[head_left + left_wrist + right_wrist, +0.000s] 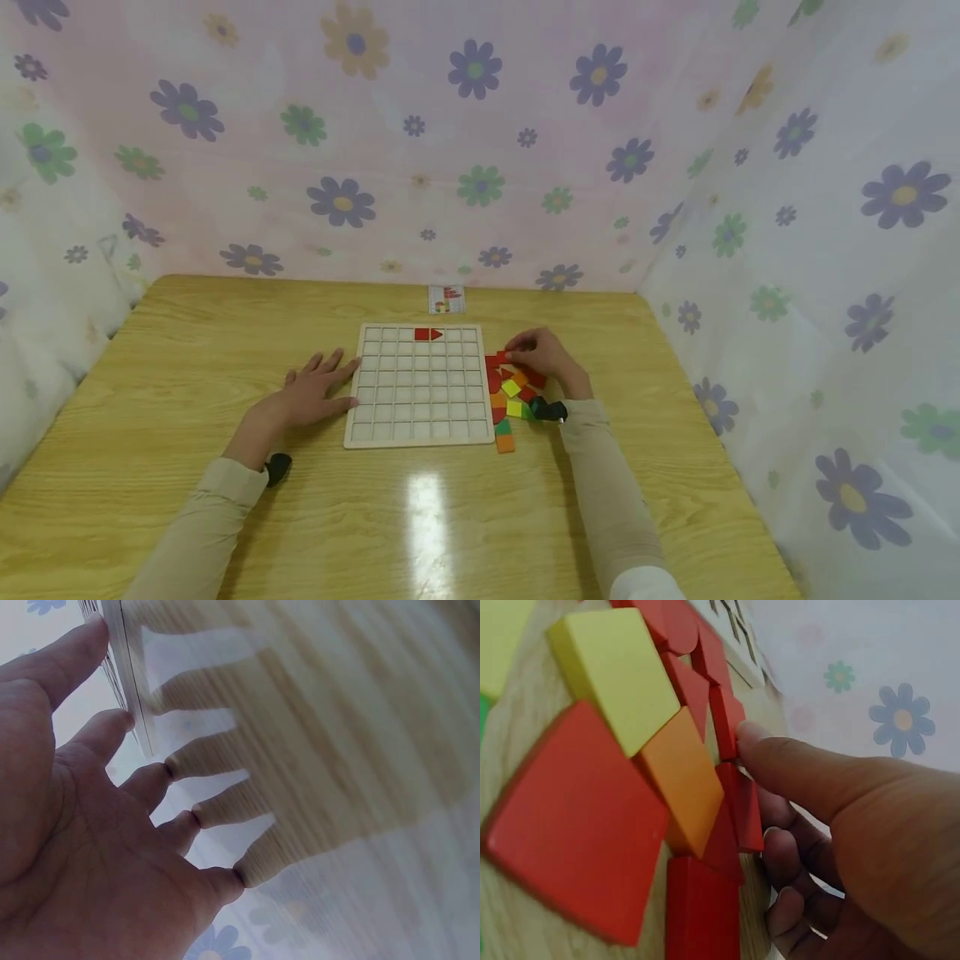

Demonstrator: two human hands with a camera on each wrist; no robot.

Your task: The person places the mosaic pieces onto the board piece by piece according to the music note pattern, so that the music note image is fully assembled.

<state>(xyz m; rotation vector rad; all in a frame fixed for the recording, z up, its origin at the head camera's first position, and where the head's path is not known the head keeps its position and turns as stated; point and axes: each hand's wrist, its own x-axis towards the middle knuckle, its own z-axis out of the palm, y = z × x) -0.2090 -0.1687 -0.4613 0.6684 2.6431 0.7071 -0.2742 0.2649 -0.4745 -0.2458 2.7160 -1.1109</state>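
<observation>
A white grid board [420, 445] lies on the table, with a red square block [422, 334] and a red triangle block [437, 335] in its top row. At the board's left edge my left hand [311, 396] rests with its fingers spread. In the left wrist view, its thumb and index fingertip touch the side of the board [126, 667]. My right hand [543, 354] is at the pile of coloured blocks to the right of the board. Its thumb and curled fingers pinch a red block [726, 724]; the index fingertip is mostly hidden.
Around the right hand lie a yellow block [622, 675], an orange block [684, 780] and several red blocks. A green block [502, 427] and an orange block [506, 444] lie by the board's lower right corner. A small pattern card [447, 300] lies behind the board.
</observation>
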